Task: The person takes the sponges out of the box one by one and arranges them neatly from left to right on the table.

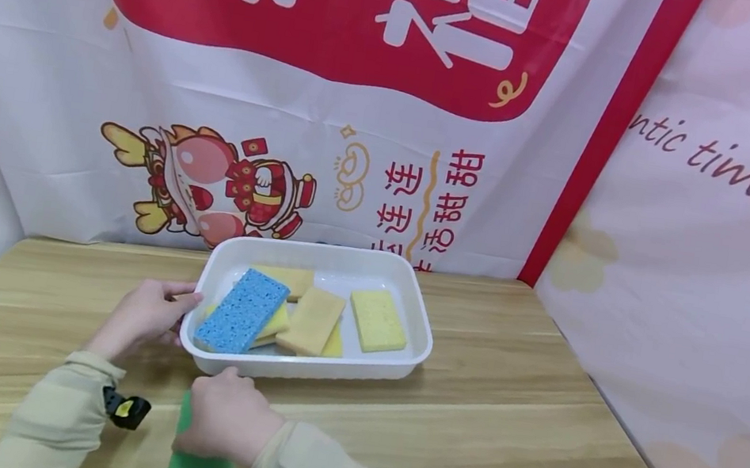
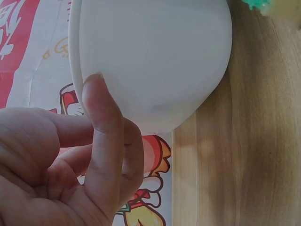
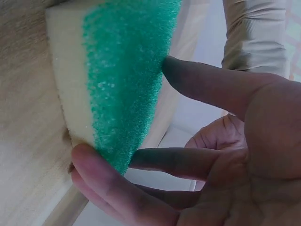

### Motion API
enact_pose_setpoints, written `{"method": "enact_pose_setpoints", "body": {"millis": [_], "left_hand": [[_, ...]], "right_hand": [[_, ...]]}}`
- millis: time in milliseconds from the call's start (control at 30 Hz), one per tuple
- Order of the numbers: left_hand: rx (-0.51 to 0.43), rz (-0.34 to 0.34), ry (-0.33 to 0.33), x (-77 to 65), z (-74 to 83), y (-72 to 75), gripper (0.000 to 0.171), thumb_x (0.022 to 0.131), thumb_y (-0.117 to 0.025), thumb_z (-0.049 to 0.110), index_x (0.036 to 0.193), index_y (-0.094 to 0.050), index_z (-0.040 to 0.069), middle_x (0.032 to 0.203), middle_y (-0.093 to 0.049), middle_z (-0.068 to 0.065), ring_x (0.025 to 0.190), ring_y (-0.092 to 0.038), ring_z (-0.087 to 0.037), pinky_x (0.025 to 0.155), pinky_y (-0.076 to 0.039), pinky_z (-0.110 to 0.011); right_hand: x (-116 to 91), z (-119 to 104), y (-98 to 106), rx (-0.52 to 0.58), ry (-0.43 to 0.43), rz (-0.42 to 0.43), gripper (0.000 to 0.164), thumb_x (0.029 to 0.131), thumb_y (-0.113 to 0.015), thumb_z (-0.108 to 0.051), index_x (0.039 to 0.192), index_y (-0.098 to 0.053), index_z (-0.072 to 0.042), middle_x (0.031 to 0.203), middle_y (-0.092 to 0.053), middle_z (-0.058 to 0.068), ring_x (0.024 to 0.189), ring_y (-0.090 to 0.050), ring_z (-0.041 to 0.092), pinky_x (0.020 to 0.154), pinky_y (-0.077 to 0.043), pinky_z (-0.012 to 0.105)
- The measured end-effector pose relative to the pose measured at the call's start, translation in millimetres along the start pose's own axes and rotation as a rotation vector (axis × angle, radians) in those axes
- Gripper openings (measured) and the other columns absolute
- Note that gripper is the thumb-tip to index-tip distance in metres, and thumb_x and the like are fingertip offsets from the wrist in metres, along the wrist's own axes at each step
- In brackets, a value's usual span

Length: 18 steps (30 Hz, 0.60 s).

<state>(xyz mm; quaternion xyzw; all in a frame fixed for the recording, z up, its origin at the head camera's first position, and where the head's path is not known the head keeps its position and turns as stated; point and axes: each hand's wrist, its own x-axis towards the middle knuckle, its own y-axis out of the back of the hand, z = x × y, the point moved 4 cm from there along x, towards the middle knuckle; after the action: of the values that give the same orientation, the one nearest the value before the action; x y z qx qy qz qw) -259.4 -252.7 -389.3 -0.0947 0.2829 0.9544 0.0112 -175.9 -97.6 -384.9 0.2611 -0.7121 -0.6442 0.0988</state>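
Observation:
A white plastic tray (image 1: 349,369) with several sponges in it stands on the table. At its left end my left hand (image 1: 151,312) holds the tray by the side, fingers bent and fingertips at the rim; in the left wrist view one finger (image 2: 101,103) lies against the outer wall. Just in front of the tray, my right hand (image 1: 230,417) grips a scrub sponge (image 3: 124,70) by its edges. That sponge has a green scouring face and a cream foam body. The green side faces up in the head view, close over the table, partly covered by the hand.
Inside the tray, a blue speckled sponge (image 1: 245,312) lies on top at the left. A tan sponge (image 1: 312,321) is in the middle and a yellow sponge (image 1: 378,321) at the right. A printed cloth (image 1: 333,124) hangs behind the wooden table (image 1: 497,443).

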Motion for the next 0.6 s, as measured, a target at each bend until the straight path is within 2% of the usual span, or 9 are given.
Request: {"method": "enact_pose_setpoints", "body": {"millis": [200, 600], "left_hand": [[0.01, -0.003, -0.014, -0.8, 2.3, -0.9, 0.054, 0.104, -0.052, 0.03, 0.143, -0.043, -0.007, 0.092, -0.066, -0.017, 0.068, -0.064, -0.02, 0.063, -0.059, -0.039], [-0.008, -0.014, -0.026, 0.4, 0.7, -0.1, 0.055, 0.104, -0.051, 0.029, 0.144, -0.042, -0.008, 0.091, -0.067, -0.016, 0.068, -0.064, -0.021, 0.061, -0.058, -0.038]], "right_hand": [[0.0, -3.3, 1.4, -0.055, 0.002, 0.057, 0.028, 0.074, -0.08, -0.044, 0.072, -0.062, -0.022, 0.075, -0.048, -0.001, 0.066, -0.048, 0.015, 0.047, -0.041, 0.027], [-0.8, -7.3, -1.8, -0.138, 0.026, 0.056, 0.027, 0.08, -0.076, -0.048, 0.074, -0.065, -0.024, 0.08, -0.054, 0.001, 0.067, -0.05, 0.015, 0.049, -0.043, 0.027]]}}
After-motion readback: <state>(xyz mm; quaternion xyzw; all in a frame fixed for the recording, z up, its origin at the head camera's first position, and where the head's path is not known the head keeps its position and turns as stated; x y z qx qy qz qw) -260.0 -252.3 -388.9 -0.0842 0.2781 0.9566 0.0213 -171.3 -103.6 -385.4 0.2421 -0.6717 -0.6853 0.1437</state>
